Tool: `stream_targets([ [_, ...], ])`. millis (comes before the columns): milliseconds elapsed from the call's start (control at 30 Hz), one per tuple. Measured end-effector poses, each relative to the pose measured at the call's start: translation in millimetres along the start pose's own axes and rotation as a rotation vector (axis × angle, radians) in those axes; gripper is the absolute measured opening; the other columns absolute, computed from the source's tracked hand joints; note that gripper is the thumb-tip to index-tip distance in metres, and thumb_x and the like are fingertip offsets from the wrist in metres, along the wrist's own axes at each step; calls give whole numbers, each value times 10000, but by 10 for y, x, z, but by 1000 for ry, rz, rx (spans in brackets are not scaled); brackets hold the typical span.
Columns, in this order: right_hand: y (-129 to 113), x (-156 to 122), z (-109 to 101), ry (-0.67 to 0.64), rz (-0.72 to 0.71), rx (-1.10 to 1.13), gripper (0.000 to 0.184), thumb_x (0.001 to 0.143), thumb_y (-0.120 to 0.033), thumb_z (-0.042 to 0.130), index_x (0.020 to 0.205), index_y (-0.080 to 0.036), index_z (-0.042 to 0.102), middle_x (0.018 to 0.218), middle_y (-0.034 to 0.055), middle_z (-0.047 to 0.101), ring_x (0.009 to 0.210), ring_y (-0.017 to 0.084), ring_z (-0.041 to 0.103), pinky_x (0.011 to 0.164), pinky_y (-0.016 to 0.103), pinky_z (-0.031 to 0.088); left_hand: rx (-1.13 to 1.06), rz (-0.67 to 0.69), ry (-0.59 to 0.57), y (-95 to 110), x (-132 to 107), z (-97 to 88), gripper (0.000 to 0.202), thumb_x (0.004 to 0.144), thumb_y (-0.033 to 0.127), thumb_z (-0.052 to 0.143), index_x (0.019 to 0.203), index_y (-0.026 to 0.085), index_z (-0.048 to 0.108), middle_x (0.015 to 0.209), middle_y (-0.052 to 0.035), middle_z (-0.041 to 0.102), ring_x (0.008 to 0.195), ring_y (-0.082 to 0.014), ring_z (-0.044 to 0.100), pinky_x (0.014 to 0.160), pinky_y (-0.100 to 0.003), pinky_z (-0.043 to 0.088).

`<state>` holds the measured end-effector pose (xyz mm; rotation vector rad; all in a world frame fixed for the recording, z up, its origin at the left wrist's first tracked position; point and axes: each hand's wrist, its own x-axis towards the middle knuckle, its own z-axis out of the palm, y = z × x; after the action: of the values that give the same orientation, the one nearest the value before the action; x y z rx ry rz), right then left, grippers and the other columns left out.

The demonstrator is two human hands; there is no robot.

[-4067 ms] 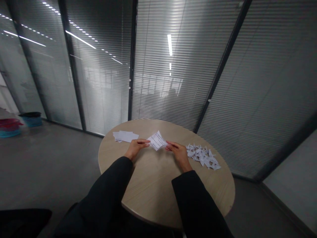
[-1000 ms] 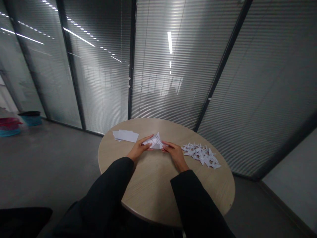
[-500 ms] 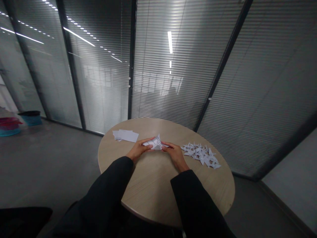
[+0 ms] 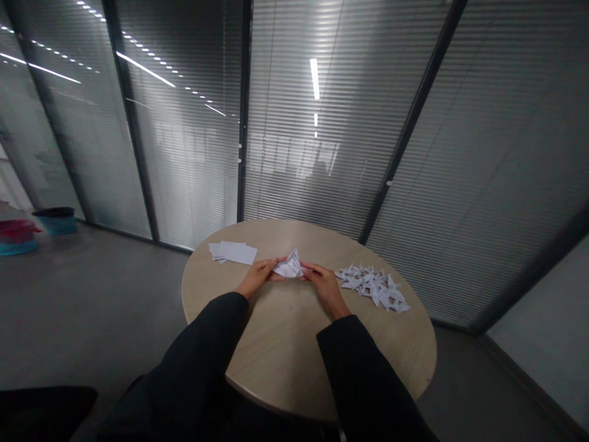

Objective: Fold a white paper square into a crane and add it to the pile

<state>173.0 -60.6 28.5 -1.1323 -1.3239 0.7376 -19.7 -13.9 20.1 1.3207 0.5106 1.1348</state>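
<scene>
A folded sheet of white paper [image 4: 289, 266], creased and with a point sticking up, is held just above the round table between my two hands. My left hand [image 4: 258, 275] grips its left end between thumb and fingers. At the right end, my right hand [image 4: 323, 285] pinches the paper the same way. Flat white paper sheets [image 4: 237, 252] lie in a loose stack beyond my left hand. To the right of my right hand is a heap of small folded paper pieces [image 4: 375, 287] with pointed tips.
The round wooden table [image 4: 285, 344] stands close to a glass partition [image 4: 322, 123] with blinds. On the floor at far left are a blue bin with a dark liner [image 4: 57, 222] and another with a red liner [image 4: 17, 236]. A dark object [image 4: 41, 411] shows at lower left.
The folded paper has changed shape between my hands: its left flap looks drawn in, and my left fingers have shifted on it. The sheets and the heap stay where they were.
</scene>
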Motion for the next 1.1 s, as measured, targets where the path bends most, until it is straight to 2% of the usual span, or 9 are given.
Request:
stream_targets([
  [67, -13, -6, 7, -5, -10, -8, 418, 656, -430, 699, 983, -170, 717, 818, 82, 730, 688, 202, 658, 686, 335, 516, -25, -26, 27, 14, -16, 24, 489, 728, 474, 653, 1043, 101, 682, 1020, -121, 691, 849, -203, 643, 782, -349, 536],
  [200, -33, -15, 28, -16, -22, 9, 409, 685, -488, 665, 926, -165, 731, 893, 90, 723, 674, 195, 656, 670, 334, 524, -71, -85, 63, 31, -25, 41, 421, 698, 362, 719, 1027, 100, 687, 980, -129, 701, 822, -199, 652, 719, -303, 546],
  [367, -37, -19, 50, -10, -11, 55, 393, 676, -523, 664, 846, -177, 742, 869, 80, 723, 697, 199, 658, 650, 323, 533, -158, -149, 80, 55, -33, 46, 353, 727, 294, 701, 1004, 77, 684, 947, -145, 703, 799, -194, 665, 678, -274, 555],
  [533, -41, -18, 50, 6, 23, 94, 354, 618, -450, 726, 844, -178, 735, 851, 67, 722, 689, 190, 652, 656, 321, 535, -152, -143, 100, 84, -62, 54, 467, 673, 186, 744, 1116, 105, 624, 942, -117, 703, 814, -188, 661, 721, -302, 559],
  [667, -15, -3, 49, 21, 33, 106, 337, 594, -413, 745, 839, -181, 731, 832, 56, 720, 692, 185, 651, 653, 311, 530, -94, -153, 120, 78, -61, 36, 451, 664, 228, 754, 1082, 103, 637, 935, -120, 699, 812, -184, 656, 724, -296, 550],
  [833, 26, 22, 56, 35, 28, 125, 336, 591, -418, 742, 822, -175, 724, 813, 49, 713, 647, 170, 643, 629, 310, 537, -23, -129, 107, 57, -43, 28, 410, 666, 308, 745, 1002, 94, 649, 948, -125, 682, 802, -173, 638, 653, -258, 538],
  [1000, 4, 19, 66, 52, -4, 104, 347, 589, -451, 739, 789, -169, 713, 740, 41, 701, 591, 166, 634, 571, 299, 539, 25, -39, 98, 12, -19, 50, 422, 633, 365, 750, 928, 136, 553, 737, -35, 662, 684, -150, 627, 612, -269, 533],
  [1100, -18, 13, 68, 74, -2, 96, 357, 595, -460, 736, 794, -165, 708, 683, 33, 686, 514, 153, 616, 518, 284, 527, 68, 57, 55, -14, -3, 53, 418, 643, 420, 726, 876, 183, 473, 606, 55, 563, 614, -127, 589, 571, -264, 527],
])
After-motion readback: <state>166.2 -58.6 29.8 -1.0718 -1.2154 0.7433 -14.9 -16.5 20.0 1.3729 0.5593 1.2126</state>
